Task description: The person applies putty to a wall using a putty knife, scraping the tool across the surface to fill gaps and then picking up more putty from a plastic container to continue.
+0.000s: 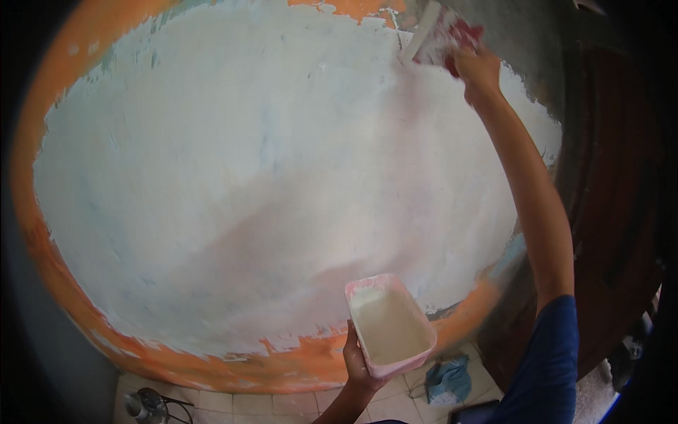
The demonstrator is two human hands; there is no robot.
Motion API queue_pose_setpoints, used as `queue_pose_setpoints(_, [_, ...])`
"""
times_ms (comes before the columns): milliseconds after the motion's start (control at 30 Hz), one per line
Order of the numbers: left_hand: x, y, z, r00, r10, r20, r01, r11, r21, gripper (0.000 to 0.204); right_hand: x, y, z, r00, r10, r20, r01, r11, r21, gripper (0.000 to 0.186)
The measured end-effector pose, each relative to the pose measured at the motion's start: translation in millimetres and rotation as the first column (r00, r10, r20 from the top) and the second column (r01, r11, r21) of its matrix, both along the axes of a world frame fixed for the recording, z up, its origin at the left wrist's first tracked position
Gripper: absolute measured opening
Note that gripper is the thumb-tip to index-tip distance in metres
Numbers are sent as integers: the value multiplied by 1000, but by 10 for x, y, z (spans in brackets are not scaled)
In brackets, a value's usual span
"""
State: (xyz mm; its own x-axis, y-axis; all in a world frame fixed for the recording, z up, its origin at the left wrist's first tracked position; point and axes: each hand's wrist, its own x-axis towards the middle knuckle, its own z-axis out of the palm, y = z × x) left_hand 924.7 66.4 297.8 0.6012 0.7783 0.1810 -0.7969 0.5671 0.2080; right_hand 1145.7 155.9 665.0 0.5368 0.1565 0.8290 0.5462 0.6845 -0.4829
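Pink plastic tub [402, 366], rectangular with rounded corners, is low and right of centre, carried in front of the wall's lower part by the left hand [360, 362]. Left grip: curled against the tub's left side and bearing it from below; how far the fingers spread underneath is hidden. Contents: off-white paste [392, 326], with residue on the inner walls.

Right hand [480, 73], raised at upper right: grip closed round the maroon handle of a wide-bladed trowel [432, 41]. Blade is smeared pale, its long edge facing left, near the top margin of the white coat [282, 134]; cannot tell whether the edge touches the wall. Ragged orange paint [39, 141] shows around much of the coat.

Handling, as judged: tub probably light in itself, walls slightly flexible, most weight from the paste, which may slump if tilted. Smears could make the rim slippery; best hold is palm beneath, thumb on an outer wall. Trowel likely light, blade thin and perhaps springy; best held by the handle, clear of the smeared blade.
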Motion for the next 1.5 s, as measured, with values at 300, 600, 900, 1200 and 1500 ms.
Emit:
queue_pose_setpoints(300, [47, 70, -282, 993, -10, 118, -12, 984, 181, 66, 204, 904, 34, 215, -715, 665, 669, 604, 433, 44])
queue_pose_setpoints(600, [40, 108, -570, 987, 145, -70, -128, 971, 202, 62, 317, 525, -1345, 130, -508, 851, 587, 731, 347, 62])
queue_pose_setpoints(900, [-78, 4, -530, 981, 194, -6, -193, 977, 93, 64, 154, 490, 394, 211, -654, 726, 646, 651, 399, 31])
queue_pose_setpoints(1200, [-346, -175, -342, 985, 169, 12, -168, 982, -87, 62, 218, 528, -1167, 51, -286, 957, 676, 715, 178, 60])
queue_pose_setpoints(1500, [-616, -316, -441, 969, 206, -137, -241, 914, -326, 61, 165, 405, 378, 270, -603, 751, 638, 696, 329, 37])
